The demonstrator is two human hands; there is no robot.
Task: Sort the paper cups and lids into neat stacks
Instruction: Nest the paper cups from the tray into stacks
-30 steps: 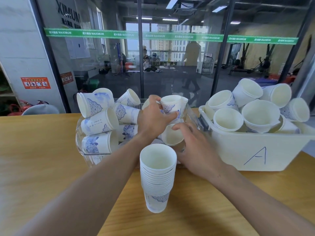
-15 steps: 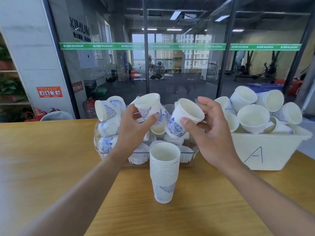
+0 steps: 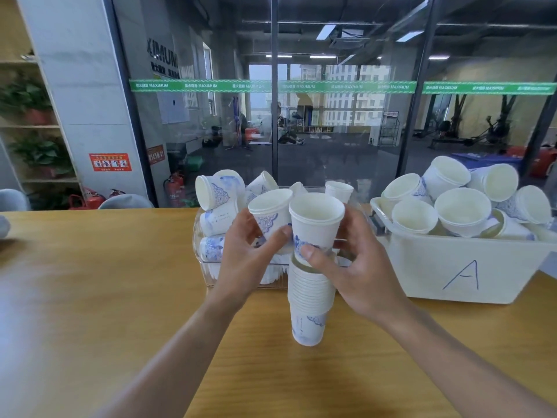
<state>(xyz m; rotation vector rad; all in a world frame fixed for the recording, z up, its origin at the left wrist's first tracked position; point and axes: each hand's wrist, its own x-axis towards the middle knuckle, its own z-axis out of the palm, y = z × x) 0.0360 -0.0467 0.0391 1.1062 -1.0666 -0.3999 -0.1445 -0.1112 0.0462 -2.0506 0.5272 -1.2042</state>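
A tall stack of white paper cups with blue patterns (image 3: 309,309) stands upright on the wooden table. My right hand (image 3: 358,273) grips one cup (image 3: 315,221) upright, its base entering the top of the stack. My left hand (image 3: 247,260) holds a second cup (image 3: 269,214), tilted, just left of it. Behind my hands a clear plastic bin (image 3: 205,267) holds several loose cups lying on their sides.
A white bin marked "A" (image 3: 458,267), piled with loose cups, stands at the right on the table (image 3: 90,297). A glass wall runs behind the table's far edge. A grey chair back (image 3: 126,202) shows beyond the table at the left.
Both hands have come down and together from above the clear bin. The right hand's cup has turned upright and now meets the top of the stack; the left still holds its cup.
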